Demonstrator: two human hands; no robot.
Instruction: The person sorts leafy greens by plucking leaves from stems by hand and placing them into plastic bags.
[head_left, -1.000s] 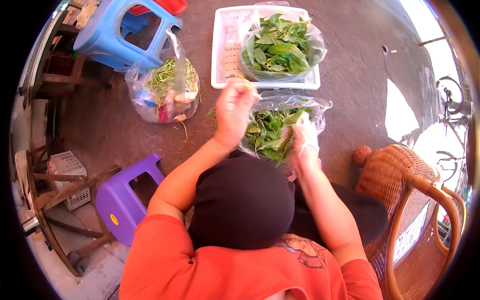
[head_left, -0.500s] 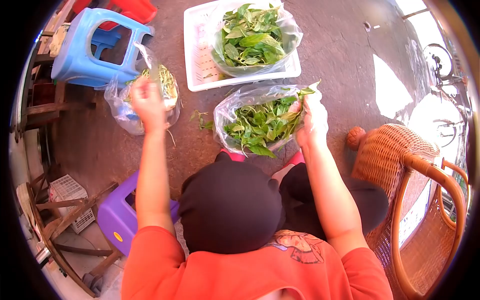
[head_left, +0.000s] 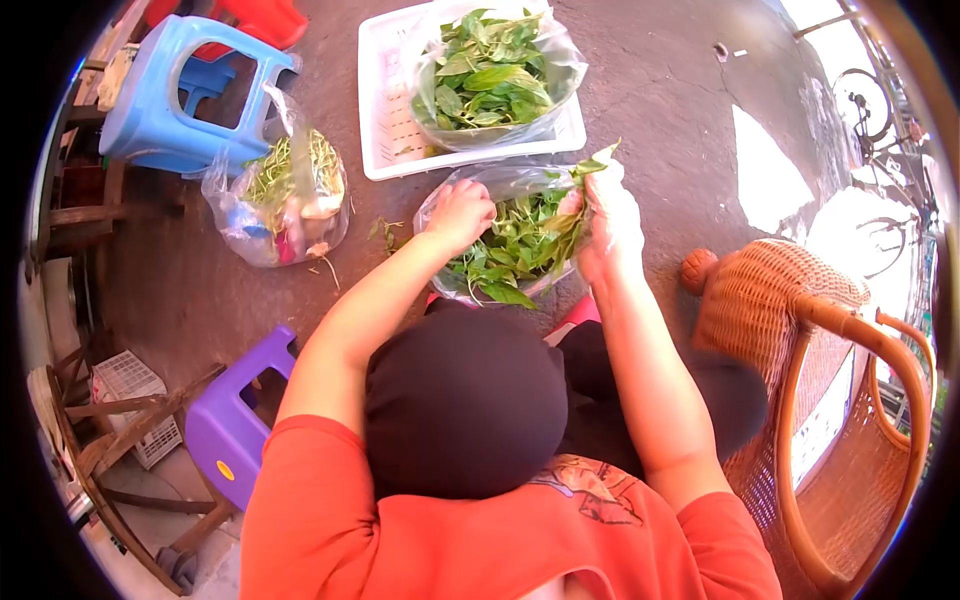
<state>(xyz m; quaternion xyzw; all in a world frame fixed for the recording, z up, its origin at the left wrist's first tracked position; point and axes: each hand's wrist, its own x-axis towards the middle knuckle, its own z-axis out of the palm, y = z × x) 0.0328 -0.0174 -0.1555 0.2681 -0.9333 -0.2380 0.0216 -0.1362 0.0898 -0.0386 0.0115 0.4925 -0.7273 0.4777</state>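
A clear plastic bag (head_left: 433,210) full of loose green leaves (head_left: 520,245) stands on the floor in front of my knees. My left hand (head_left: 463,215) is over its left side, fingers loosely bent and a little apart at the edge of the leaves, with nothing visible in them. At the bag's right rim, my right hand (head_left: 610,225) is closed around a leafy sprig (head_left: 590,172) whose tip sticks up past the fingers. Farther left sits a second clear bag (head_left: 225,215) holding pale stems (head_left: 315,165) and scraps.
Beyond the leaf bag, a white basket (head_left: 375,120) holds another bag of leaves (head_left: 495,80). A blue stool (head_left: 150,110) lies tipped at the upper left, with a purple stool (head_left: 225,430) at lower left. A wicker chair (head_left: 770,300) stands on the right.
My left hand has moved right, from above the bag of stems to the bag of leaves. My right hand stays at the leaf bag's right rim with the sprig.
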